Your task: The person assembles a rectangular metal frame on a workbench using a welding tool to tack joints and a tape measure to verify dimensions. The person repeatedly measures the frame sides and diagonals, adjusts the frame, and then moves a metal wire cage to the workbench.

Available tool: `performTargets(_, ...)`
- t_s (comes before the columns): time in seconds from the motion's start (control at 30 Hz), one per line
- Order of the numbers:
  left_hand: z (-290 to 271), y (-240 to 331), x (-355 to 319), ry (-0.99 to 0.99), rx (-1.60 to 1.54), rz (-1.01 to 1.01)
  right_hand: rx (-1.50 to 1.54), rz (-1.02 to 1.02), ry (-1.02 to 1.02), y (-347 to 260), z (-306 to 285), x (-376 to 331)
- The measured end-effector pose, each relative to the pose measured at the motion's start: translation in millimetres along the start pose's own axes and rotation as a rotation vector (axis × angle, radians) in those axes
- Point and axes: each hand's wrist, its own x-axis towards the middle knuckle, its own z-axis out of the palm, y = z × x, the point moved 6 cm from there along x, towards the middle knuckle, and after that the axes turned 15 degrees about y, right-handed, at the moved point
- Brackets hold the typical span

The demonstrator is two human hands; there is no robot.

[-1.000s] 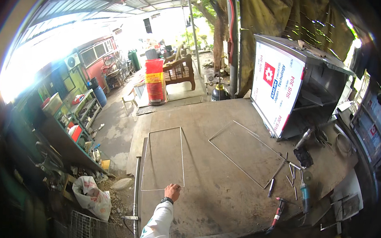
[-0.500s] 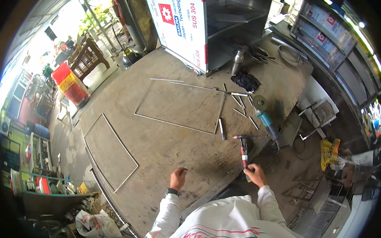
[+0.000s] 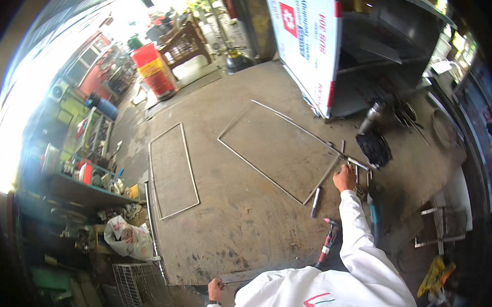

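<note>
A wire frame [image 3: 190,163] lay by the left edge of the tabletop [image 3: 226,224]. The left hand [image 3: 214,290] was curled at the front edge, grip unclear. A central second frame [image 3: 260,171] could shift if brushed; the torch [image 3: 326,248] could fall from the front edge if the sleeve [image 3: 359,227] caught it. The right hand [image 3: 344,178] bent near short rods [image 3: 360,164]; any pinch was not visible.

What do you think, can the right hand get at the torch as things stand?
Probably yes, if it draws back: the right hand is farther out than the torch, by the short rods, and nothing seems to cover the torch's visible part.
</note>
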Motion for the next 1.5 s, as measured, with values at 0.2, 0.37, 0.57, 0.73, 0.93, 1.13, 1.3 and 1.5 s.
performTargets(0.2, 63.0, -33.6, -13.9, -0.118, 0.613, 0.758, 0.656, 0.492, 0.599, 156.7, 107.3, 189.2)
performTargets(0.37, 3.8, -32.0, -31.4, -0.001, 0.719, 0.491, 0.502, 0.37, -0.035, 10.3, 157.2, 96.2)
performTargets(0.57, -10.9, -47.0, 2.0, 0.067, 0.276, 0.262, 0.024, 0.191, 0.135, -39.6, 78.1, 42.0)
performTargets(0.73, -21.7, -34.1, 2.9, 0.063, 0.269, 0.335, 0.095, 0.319, 0.164, -18.1, 116.8, 21.5)
performTargets(0.93, 5.7, -41.7, 18.0, -0.016, 0.384, 0.257, 0.772, 0.583, -0.112, 29.8, 100.6, 35.6)
performTargets(1.13, 100.7, 80.4, -56.3, -0.351, 0.108, 0.258, 1.3, 0.618, -0.77, -135.7, -34.8, -225.9)
performTargets(1.3, 146.6, 115.1, -59.5, -0.473, -0.725, -0.267, 0.582, -0.462, -1.625, -183.3, -103.2, -386.0)
performTargets(1.5, 83.7, 7.5, 37.0, 0.142, -0.895, -0.455, 0.758, -0.172, -1.318, -135.3, -103.6, -328.5)
